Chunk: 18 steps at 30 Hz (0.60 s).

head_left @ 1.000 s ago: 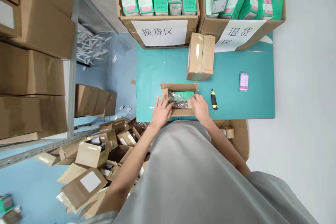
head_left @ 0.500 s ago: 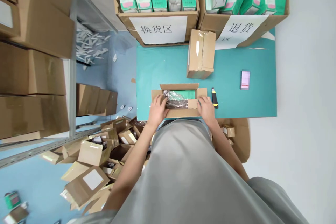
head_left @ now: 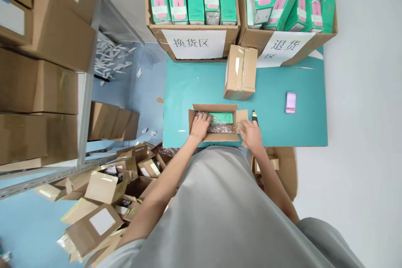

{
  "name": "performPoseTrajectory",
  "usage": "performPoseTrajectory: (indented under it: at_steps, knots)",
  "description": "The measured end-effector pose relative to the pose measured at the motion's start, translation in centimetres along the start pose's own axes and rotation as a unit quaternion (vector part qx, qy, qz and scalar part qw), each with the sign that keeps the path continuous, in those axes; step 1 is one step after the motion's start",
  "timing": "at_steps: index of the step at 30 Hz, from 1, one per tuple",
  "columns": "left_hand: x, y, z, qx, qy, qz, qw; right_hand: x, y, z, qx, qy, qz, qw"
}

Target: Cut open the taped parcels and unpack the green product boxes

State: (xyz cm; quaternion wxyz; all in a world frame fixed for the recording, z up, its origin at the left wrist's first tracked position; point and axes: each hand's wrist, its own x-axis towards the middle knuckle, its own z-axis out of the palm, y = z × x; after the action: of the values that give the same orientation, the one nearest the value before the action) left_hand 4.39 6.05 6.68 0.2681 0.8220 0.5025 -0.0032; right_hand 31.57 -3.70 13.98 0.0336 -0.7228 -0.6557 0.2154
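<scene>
An open cardboard box (head_left: 216, 137) lies on the teal table (head_left: 282, 130) right in front of me. Inside it is a green product box wrapped in clear plastic (head_left: 221, 119). My left hand (head_left: 201, 126) reaches into the box's left end, fingers curled on the plastic wrap. My right hand (head_left: 251, 133) rests at the box's right end flap (head_left: 242, 115), fingers bent against the cardboard. A black and yellow utility knife (head_left: 255, 116) pokes out just beyond my right hand.
A taped brown box (head_left: 240, 72) stands behind the open one. Two big cartons (head_left: 193, 39) (head_left: 285, 42) of green-and-pink product boxes sit at the table's back. A phone (head_left: 290, 102) lies to the right. Empty cartons (head_left: 103, 201) pile on the floor at left, by shelving (head_left: 47, 71).
Both side flaps were folded outward. My left hand moved into the box onto the plastic wrap; my right hand slid out to the right flap, partly covering the knife.
</scene>
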Motion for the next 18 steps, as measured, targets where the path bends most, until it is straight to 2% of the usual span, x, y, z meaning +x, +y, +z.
performPoseTrajectory:
  at_steps: [2, 5, 8, 11, 13, 15, 18]
  knots:
    - [0.2, 0.3, -0.3, 0.009, -0.014, 0.000, 1.000, -0.7, 1.1, 0.0, -0.003, -0.001, 0.009, 1.000]
    - [0.6, 0.9, -1.1, 0.060, -0.058, 0.007, 0.996, -0.7, 0.6, 0.5, -0.008, 0.006, 0.007, 1.000]
    - [1.0, 1.3, -1.8, 0.084, -0.090, 0.010, 0.992, 0.5, -1.6, 0.7, -0.010, -0.017, -0.019, 1.000]
    - [0.8, 1.5, -2.5, 0.076, -0.091, 0.013, 0.993, 1.9, -4.5, 0.7, -0.017, -0.095, -0.032, 0.995]
    - [0.2, 1.7, -3.1, 0.043, -0.069, 0.013, 0.997, 2.7, -6.2, 0.5, -0.030, -0.138, -0.014, 0.990]
    - [-0.6, 1.8, -3.9, -0.020, -0.023, 0.008, 0.999, 3.0, -7.5, 0.2, -0.043, -0.149, 0.007, 0.988]
    - [-1.8, 2.1, -6.2, -0.143, 0.077, 0.013, 0.987, 3.3, -8.8, -1.0, -0.018, -0.090, -0.003, 0.996]
